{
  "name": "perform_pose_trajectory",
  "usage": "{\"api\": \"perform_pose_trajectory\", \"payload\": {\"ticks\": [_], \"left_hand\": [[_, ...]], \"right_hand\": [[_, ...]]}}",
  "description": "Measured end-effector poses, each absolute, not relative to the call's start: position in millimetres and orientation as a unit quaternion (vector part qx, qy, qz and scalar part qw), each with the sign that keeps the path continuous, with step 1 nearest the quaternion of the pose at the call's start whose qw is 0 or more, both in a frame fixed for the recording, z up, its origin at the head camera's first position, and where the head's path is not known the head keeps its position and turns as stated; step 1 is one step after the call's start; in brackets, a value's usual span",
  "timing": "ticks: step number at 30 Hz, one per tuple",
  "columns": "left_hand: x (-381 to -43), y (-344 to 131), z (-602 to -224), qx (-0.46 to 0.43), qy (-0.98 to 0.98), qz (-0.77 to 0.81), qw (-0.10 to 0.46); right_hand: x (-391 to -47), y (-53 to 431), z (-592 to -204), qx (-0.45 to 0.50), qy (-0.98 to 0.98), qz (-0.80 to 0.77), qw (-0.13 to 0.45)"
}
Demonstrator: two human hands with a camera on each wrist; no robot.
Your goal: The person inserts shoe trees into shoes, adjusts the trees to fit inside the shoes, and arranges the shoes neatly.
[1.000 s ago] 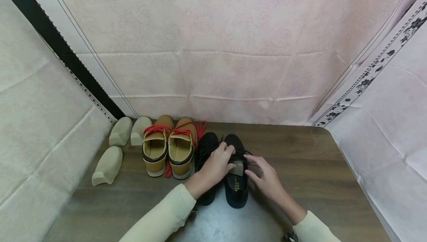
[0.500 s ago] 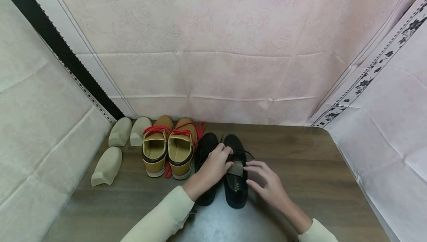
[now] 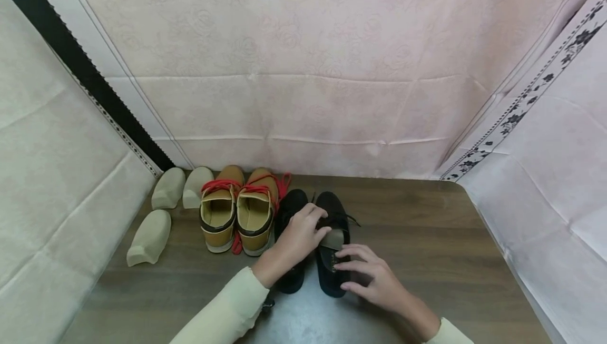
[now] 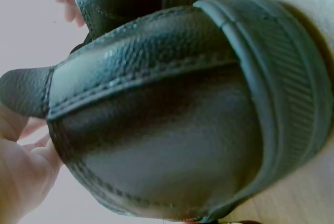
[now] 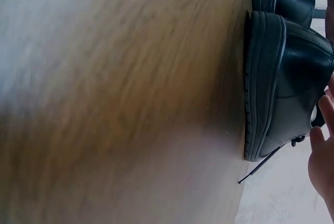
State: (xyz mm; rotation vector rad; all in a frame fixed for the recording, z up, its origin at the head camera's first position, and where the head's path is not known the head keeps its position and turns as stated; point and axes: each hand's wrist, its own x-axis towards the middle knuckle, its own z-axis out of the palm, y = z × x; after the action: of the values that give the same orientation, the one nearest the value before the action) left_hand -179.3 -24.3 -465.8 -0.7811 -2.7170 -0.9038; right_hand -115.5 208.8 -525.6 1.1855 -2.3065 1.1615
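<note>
Two black lace-up shoes stand side by side, toes away from me. My left hand (image 3: 299,233) reaches over the left black shoe (image 3: 290,279), fingertips at the tongue area of the right black shoe (image 3: 327,275). Its thumb and fingers stand apart; whether they touch the shoe I cannot tell. By the right shoe's heel, my right hand (image 3: 374,278) has spread, slightly bent fingers at the shoe's opening. The left wrist view shows a dark leather heel (image 4: 172,125) with a pull tab (image 4: 23,91). In the right wrist view, a lace end hangs from the shoe (image 5: 297,78).
Left of the black shoes stand tan shoes (image 3: 218,236) with red laces. Farther left lie several cream shoe-shaped inserts, one (image 3: 149,237) nearer me. Patterned pale cloth (image 3: 303,107) walls the back and sides of the wood-look surface (image 3: 427,238).
My right hand has moved from the right black shoe's laces toward me, down its side to the heel. My left hand has stayed nearly in place, and the shoes have not moved.
</note>
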Motion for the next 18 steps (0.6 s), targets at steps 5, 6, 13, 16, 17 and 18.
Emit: {"api": "perform_pose_trajectory", "payload": {"ticks": [5,6,13,16,17,18], "left_hand": [[-181,-31,-466,-0.262,-0.895,-0.348,0.097],[-182,-33,-466,-0.262,-0.89,-0.361,0.097],[-185,-44,-464,-0.239,-0.845,-0.473,0.075],[-186,-49,-463,-0.23,-0.836,-0.492,0.075],[-186,-50,-462,-0.229,-0.835,-0.496,0.076],[-186,-51,-462,-0.226,-0.833,-0.499,0.076]], "right_hand": [[-117,206,-530,0.423,-0.789,0.418,0.155],[-117,206,-530,0.428,-0.787,0.416,0.157],[-120,204,-528,0.458,-0.785,0.385,0.163],[-121,203,-526,0.468,-0.781,0.378,0.166],[-121,203,-526,0.471,-0.78,0.376,0.169],[-121,203,-525,0.476,-0.777,0.373,0.174]]}}
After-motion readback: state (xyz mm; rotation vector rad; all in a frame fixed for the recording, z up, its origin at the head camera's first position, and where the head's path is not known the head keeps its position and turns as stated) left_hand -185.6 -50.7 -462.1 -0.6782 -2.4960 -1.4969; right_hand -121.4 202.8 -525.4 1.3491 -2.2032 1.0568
